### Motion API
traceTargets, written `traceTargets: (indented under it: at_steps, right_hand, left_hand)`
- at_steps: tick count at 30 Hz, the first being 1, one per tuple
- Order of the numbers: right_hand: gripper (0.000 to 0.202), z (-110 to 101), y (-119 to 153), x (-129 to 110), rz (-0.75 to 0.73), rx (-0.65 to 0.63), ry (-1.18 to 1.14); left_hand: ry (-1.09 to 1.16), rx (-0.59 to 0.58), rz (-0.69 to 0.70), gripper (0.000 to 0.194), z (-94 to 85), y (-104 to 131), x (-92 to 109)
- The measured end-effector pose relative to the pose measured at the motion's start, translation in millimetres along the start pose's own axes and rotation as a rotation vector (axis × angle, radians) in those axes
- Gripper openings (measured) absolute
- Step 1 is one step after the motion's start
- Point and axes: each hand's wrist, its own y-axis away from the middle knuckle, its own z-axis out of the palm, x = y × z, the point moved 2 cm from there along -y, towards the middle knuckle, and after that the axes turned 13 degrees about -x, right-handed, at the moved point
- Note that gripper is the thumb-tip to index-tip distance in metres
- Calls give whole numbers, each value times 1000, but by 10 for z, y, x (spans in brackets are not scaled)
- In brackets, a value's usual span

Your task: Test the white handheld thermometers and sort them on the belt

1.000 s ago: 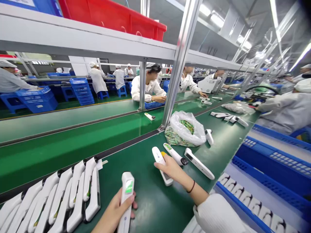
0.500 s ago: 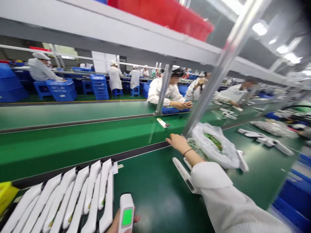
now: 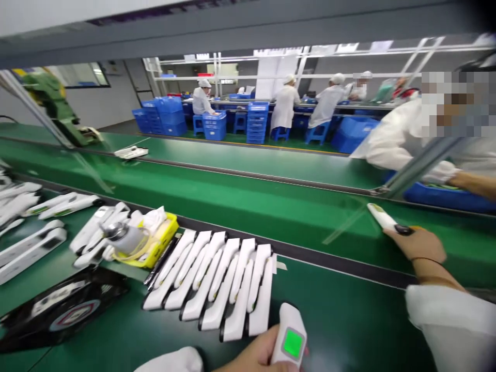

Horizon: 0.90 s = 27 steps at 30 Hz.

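Observation:
A white handheld device with a lit green screen (image 3: 291, 338) is held in my left hand (image 3: 258, 354) at the bottom centre. My right hand (image 3: 420, 243) reaches onto the green conveyor belt, its fingers closed round the dark end of a white device (image 3: 381, 216). Left of my left hand, a row of several white devices (image 3: 207, 284) lies side by side on the dark green bench (image 3: 333, 305).
A yellow basket (image 3: 170, 227) holds a metal-topped bottle. Beside it are a black bag (image 3: 77, 305) and more white parts (image 3: 34, 245). A metal post (image 3: 422, 160) stands at right, near a person's arm (image 3: 473, 183) and blue bin (image 3: 437, 199).
The view has swung left. My right hand has moved from beside the post and plastic bag to the device on the belt and taken hold of it. My left hand still holds its device.

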Motion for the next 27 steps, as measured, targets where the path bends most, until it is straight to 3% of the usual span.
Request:
traceTargets:
  at_steps: [2,5,7,9,11,14,16,20,24,27]
  right_hand:
    - [36,-41,61,-57,-74,112,-220]
    - [17,-116,220,-238,-83,182,-705]
    - [5,-131,398,-416,-11,82,-962]
    - [9,-93,652,-597,102,-174,-1159]
    - [15,-38,978,-720,161,-357,-1200]
    - [6,85,1540,-771,110,-504,-1240]
    - [8,185,1924,-744,38,-531,-1284]
    - [32,380,2598,-668,-114,-578,-1346]
    - [34,483,3025,-622,-293,-720,-1262]
    - [34,501,3183,-583,-308,-748,-1202]
  left_hand:
    - [-42,-29,21,56,-3,6,51]
    - [-126,-14,30,66,5,-3,41]
    - [-154,27,47,70,12,-15,3]
    - [-165,65,93,66,27,-19,-27]
    - [-186,87,154,58,61,-10,-36]
    - [-223,89,228,51,143,27,-19]
    - [-253,80,261,47,199,65,1]
    - [-327,61,282,40,271,163,42]
    - [-395,63,283,34,297,266,75]
    - [-464,88,279,34,300,309,85]
